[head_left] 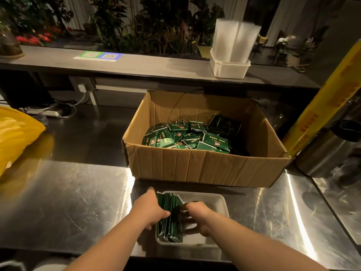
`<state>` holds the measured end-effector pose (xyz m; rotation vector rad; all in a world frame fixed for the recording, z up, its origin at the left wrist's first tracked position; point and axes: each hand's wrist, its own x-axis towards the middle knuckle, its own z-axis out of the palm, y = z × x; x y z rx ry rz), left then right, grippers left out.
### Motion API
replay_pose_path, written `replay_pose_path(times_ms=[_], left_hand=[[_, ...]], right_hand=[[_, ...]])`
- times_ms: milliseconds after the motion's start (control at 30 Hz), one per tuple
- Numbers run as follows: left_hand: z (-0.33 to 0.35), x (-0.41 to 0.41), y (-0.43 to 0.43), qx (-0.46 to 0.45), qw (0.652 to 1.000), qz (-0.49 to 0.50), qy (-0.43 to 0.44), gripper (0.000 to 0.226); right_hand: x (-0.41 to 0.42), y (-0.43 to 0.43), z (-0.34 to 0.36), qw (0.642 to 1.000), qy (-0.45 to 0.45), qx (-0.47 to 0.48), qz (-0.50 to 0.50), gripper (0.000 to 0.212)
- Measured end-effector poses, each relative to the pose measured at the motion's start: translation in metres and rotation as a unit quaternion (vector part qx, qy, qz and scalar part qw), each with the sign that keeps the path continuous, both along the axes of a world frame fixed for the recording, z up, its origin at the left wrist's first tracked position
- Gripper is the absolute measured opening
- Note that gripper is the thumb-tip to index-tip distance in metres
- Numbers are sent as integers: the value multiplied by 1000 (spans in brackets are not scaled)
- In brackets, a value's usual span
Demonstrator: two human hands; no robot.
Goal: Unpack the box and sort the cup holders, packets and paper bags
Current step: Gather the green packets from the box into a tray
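Steel tabletop [64, 196] under warm light, a raised shelf [136, 69] behind it, dark plants beyond. Centre stage sits the open cardboard box [205, 165], its near wall facing us, and inside lies a loose heap of green packets [185, 136] with a darker flat pack [224, 124] at the back right. Down front, just this side of the box, there's a shallow clear plastic tray [220, 202] on the tabletop. In its left half stands a row of green packets on edge [169, 214], lined up like files. Both hands are on that row: the left hand [150, 208] presses against its left face, fingers curled over the top, and the right hand [197, 216] closes on the right side, fingers down inside the tray. So the row is squeezed between the two. Off to the left edge, a yellow plastic bag [15, 133] slumps on the tabletop. Up on the shelf, a white tub [228, 69] holds clear wrapped straws [234, 42]; two QR code stickers [98, 56] sit further left. A yellow roll [322, 106] leans in at right.
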<state>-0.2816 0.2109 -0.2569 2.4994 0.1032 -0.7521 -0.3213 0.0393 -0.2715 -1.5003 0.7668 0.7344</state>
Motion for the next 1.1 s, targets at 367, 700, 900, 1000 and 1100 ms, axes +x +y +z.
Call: replay_pose_path(times_ms=[367, 700, 900, 1000, 1100], left_hand=[[-8, 12, 12, -84, 993, 74, 26, 23], [-13, 14, 2, -86, 992, 66, 59, 29], [-25, 22, 14, -159, 980, 62, 103, 24], [-29, 22, 13, -168, 979, 64, 92, 30], [-26, 22, 13, -179, 977, 54, 100, 39]], right_hand=[[4, 7, 6, 1000, -5, -6, 24, 21], [6, 12, 2, 1000, 16, 8, -12, 24], [10, 15, -2, 999, -15, 24, 19, 18], [12, 16, 3, 998, -25, 20, 50, 13], [11, 13, 4, 998, -29, 11, 61, 15]])
